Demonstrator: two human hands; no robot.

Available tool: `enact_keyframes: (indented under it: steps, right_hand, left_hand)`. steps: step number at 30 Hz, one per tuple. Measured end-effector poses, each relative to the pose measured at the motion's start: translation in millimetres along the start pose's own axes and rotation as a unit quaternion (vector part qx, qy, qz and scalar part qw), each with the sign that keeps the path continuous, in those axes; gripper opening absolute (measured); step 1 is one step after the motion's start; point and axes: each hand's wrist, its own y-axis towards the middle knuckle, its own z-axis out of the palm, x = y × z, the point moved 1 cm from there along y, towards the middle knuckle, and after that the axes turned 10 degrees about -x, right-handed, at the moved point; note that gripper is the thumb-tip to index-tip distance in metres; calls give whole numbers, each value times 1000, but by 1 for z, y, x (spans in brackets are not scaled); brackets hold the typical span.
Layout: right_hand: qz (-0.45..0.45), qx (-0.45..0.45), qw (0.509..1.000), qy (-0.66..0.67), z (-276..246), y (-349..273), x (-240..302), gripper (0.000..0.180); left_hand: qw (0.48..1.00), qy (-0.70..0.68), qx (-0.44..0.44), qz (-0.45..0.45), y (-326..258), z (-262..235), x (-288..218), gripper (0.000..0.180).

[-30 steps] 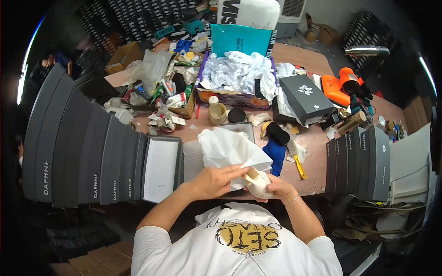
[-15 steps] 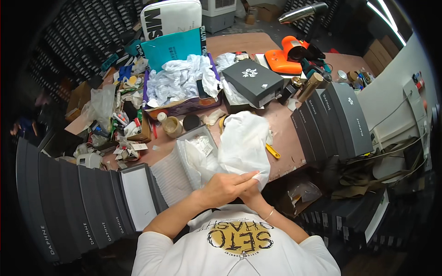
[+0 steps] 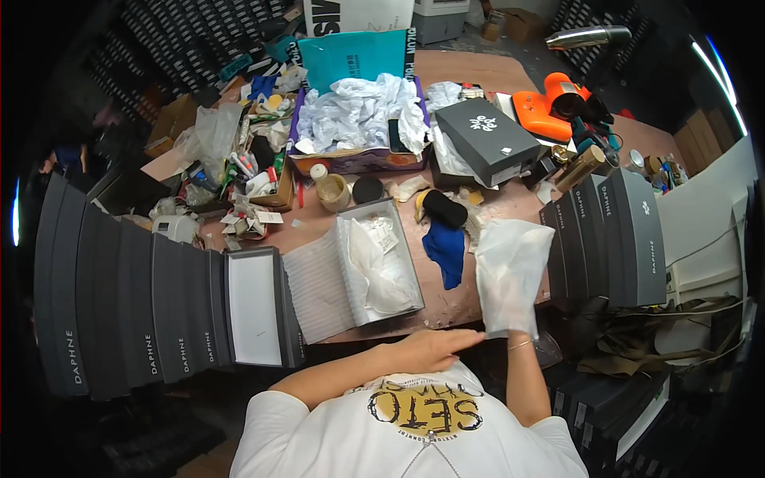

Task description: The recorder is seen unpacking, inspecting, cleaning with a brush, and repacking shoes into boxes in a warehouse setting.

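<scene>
A white translucent pouch (image 3: 514,271) hangs over my right hand, whose fingers are hidden inside it. Only the right wrist (image 3: 519,344), with a thin bracelet, shows below the pouch's opening. My left hand (image 3: 438,347) is held low in front of my chest, palm down, fingers stretched toward the pouch's lower edge, holding nothing. To the left lies an open grey shoe box (image 3: 414,275) with a white tissue-wrapped bundle (image 3: 382,279) in it. Ribbed packing sheet (image 3: 319,279) spills over its left side. A blue cloth (image 3: 445,253) and a black oval pad (image 3: 444,209) lie between box and pouch.
Dark shoe boxes stand in rows at left (image 3: 119,303) and right (image 3: 633,239). Behind are a purple carton (image 3: 358,162) of crumpled white paper, a closed dark box (image 3: 488,139), a glass jar (image 3: 333,191) and an orange tool (image 3: 542,115). Loose clutter fills the back left.
The pouch has moved right and now stands up over my right hand. My left hand has come away from it. The blue cloth and black pad are uncovered. The whole view has shifted.
</scene>
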Motion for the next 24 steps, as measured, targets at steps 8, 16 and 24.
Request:
enact_keyframes:
  steps: [8, 16, 24]
  right_hand:
    - [-193, 253, 947, -44, 57, 54, 147, 32]
    - [-274, 236, 888, -285, 186, 34, 104, 18]
    - [17, 395, 908, -140, 158, 47, 95, 26]
  left_hand:
    - [900, 385, -81, -186, -67, -52, 134, 36]
    - [843, 497, 6, -205, -69, -28, 213, 22]
    - [850, 499, -2, -167, -72, -26, 213, 20]
